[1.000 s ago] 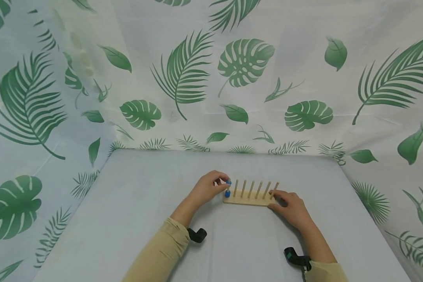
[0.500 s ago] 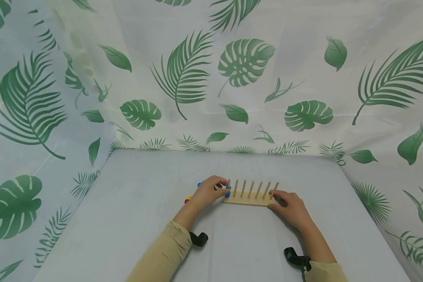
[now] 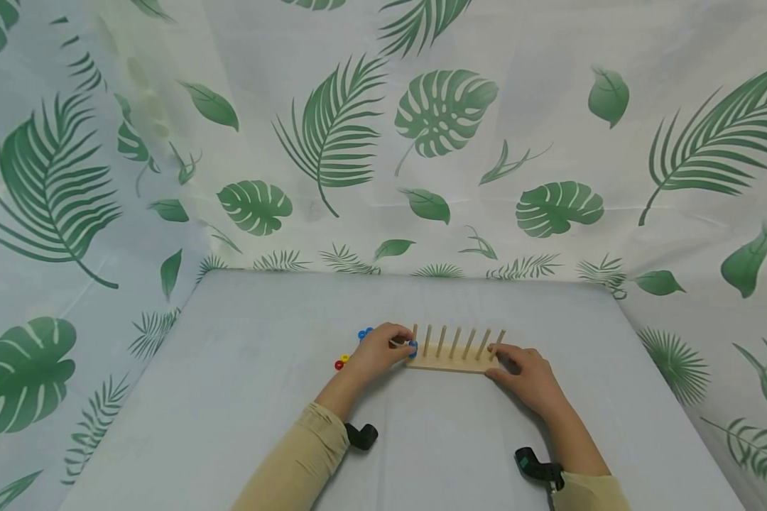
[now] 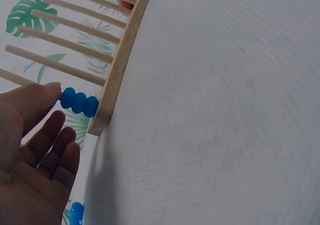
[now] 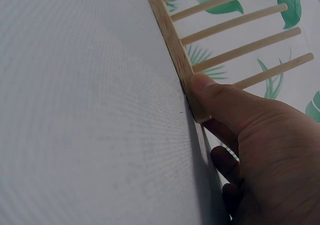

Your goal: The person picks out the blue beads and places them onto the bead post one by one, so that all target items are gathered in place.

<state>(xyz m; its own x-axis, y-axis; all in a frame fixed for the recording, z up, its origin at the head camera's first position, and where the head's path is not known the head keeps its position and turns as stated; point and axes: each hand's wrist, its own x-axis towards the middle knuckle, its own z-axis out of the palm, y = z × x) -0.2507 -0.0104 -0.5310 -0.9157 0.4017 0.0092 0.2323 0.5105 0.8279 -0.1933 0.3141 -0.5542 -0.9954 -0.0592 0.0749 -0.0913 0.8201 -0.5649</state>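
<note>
A wooden peg board [image 3: 454, 360] with a row of upright pegs stands on the table. On its leftmost peg sit three blue beads [image 4: 79, 102], stacked against the base. My left hand [image 3: 378, 351] is at that peg, thumb and index finger pinching around the uppermost bead; the index fingertip is mostly hidden behind the thumb in the left wrist view. Its other fingers curl loosely below. At the opposite end, my right hand [image 3: 529, 376] grips the board's base, its thumb [image 5: 205, 85] pressed on the near edge. The other pegs carry no beads.
Loose blue beads [image 3: 366, 333] lie left of the board, behind my left hand. A yellow bead [image 3: 345, 359] and a red bead [image 3: 339, 365] lie nearer, beside the left wrist. A leaf-patterned curtain [image 3: 447, 213] rises behind the white table [image 3: 262, 426].
My left hand has slid down the leftmost peg, bringing the upper blue bead onto those beneath. Loose beads beside the left wrist have come into sight. My right hand stays put.
</note>
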